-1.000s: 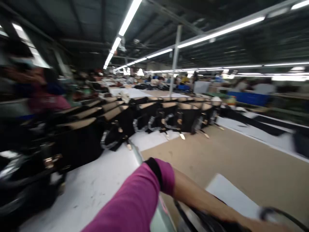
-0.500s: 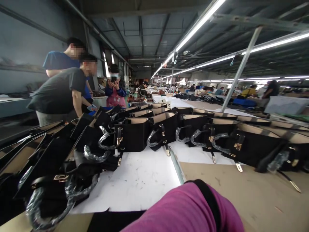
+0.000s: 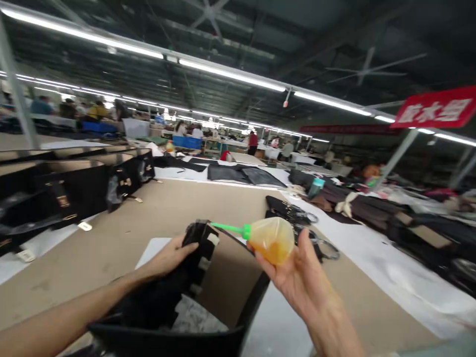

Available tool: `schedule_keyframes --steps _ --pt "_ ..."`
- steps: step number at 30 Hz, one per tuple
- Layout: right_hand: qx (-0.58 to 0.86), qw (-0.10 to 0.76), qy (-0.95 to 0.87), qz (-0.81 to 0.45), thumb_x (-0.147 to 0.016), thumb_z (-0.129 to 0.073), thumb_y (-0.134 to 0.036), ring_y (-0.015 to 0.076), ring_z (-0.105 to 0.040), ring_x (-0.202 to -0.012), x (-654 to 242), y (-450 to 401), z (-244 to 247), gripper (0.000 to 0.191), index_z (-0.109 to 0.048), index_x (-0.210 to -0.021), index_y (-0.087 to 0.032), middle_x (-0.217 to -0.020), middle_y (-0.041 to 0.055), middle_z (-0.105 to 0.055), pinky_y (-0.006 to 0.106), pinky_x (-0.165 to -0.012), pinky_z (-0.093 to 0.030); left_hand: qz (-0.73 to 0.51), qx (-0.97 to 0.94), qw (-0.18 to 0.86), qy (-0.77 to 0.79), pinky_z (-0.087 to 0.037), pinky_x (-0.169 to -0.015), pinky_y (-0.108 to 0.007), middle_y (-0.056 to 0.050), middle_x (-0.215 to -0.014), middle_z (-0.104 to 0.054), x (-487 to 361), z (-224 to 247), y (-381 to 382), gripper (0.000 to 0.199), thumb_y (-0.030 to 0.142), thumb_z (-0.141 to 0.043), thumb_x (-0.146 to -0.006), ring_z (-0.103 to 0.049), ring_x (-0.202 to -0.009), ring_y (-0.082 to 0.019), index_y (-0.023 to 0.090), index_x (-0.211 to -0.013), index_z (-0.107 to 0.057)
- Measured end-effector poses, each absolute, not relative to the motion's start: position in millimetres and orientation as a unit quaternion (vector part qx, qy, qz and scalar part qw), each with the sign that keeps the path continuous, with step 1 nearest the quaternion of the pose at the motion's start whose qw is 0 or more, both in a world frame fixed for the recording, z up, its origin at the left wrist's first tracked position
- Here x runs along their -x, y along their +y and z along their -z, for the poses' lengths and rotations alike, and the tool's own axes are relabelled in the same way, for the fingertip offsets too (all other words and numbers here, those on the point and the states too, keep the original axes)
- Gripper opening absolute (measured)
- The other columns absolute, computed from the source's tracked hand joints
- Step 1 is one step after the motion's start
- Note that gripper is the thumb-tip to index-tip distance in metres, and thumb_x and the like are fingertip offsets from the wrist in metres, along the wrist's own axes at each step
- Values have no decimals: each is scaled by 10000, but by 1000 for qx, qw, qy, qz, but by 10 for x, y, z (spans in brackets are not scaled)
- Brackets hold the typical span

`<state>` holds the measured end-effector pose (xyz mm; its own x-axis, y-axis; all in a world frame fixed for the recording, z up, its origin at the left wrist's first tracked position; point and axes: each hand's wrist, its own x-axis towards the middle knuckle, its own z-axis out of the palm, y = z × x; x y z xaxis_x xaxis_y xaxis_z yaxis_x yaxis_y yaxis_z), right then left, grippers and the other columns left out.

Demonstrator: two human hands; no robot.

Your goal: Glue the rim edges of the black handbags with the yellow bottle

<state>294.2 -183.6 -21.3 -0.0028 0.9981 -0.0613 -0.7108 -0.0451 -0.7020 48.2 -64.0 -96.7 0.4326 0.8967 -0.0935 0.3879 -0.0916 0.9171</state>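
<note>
An upright, open black handbag with a beige lining is close in front of me. My left hand is closed on its upper left edge, thumb inside and fingers partly hidden behind the black material. Small pale patches run down that edge. In my right hand is a clear squeeze bottle with amber liquid, tipped on its side. Its long green nozzle points left, its tip at or very near the bag's top edge by my left fingers. Crumpled whitish paper lies inside the bag.
Several black bags with gold clasps stand in a row on the left. Black handle parts with rings lie right of the bottle. Dark material and a teal-topped container are at the right. People work at tables far back.
My view has swung to the right, away from the rows of bags and the people at the left. Both hands, the squeeze bottle and the near bag are now visible; the pink sleeve is gone.
</note>
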Motion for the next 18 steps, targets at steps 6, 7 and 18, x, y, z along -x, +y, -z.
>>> schedule_keyframes --steps 6,7,18 --pt "271 670 -217 -656 -796 -750 -381 306 -628 -1059 -2961 -1951 251 358 -669 -1052 -144 -1168 154 -652 385 -873 -538 -189 -704 529 434 -481 -725 -336 -80 -820 -681 -273 685 -483 594 674 -644 -641 -615 -786 -260 130 -881 -655" --pt "273 673 -214 -654 -778 -770 -364 306 -634 -1047 -2981 -1974 267 355 -669 -1047 -156 -1162 146 -656 396 -876 -537 -182 -705 533 431 -478 -713 -323 -70 -816 -686 -272 648 -464 589 670 -656 -636 -615 -774 -251 138 -888 -664" --pt "281 680 -300 -607 -644 -863 -238 303 -591 -1121 -3068 -2114 362 540 -620 -1124 -200 -1212 103 -631 428 -1029 -415 -159 -729 521 414 -466 -675 -275 -38 -777 -691 -351 440 -403 463 563 -689 -645 -601 -720 -213 151 -858 -682"
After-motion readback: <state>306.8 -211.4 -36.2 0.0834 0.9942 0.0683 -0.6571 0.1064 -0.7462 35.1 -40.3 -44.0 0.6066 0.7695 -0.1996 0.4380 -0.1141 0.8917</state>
